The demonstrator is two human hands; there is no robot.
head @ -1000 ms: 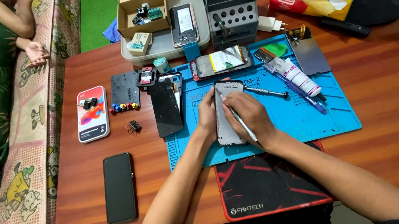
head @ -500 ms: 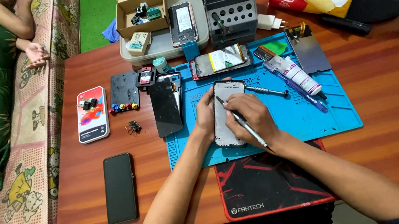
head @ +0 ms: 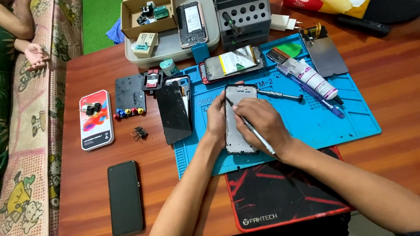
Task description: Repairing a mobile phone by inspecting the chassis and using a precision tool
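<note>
Now, an opened phone frame (head: 241,120) is held flat on the blue work mat (head: 353,114), a little left of the mat's middle, with its inner side up. The left hand (head: 216,118) is closed around the left edge of the frame, thumb on top, so the frame is kept steady. The right hand (head: 262,123) is closed on a thin metal tool (head: 250,125), gripped like a pen, and the tip is placed at the upper left corner of the frame. Compared with one second ago, the tip is moved upward along the frame and the right hand is turned slightly, while the frame is kept at the same place; from this it is judged that the work inside the frame is going on point by point, not finished. Just to the right of the frame a small screwdriver (head: 279,95) is laid, and further right a white tube (head: 314,78) and a blue pen. A black screen panel (head: 173,112) is placed just beside the left hand, partly off the mat. Another opened phone (head: 230,62) is laid above the frame. A black phone (head: 125,198) and a white box with a colourful picture (head: 95,118) are well apart on the wooden table (head: 401,74). Nothing is standing between the hands and the frame. Another person's hand (head: 37,55) is seen resting on the sofa at the left.
</note>
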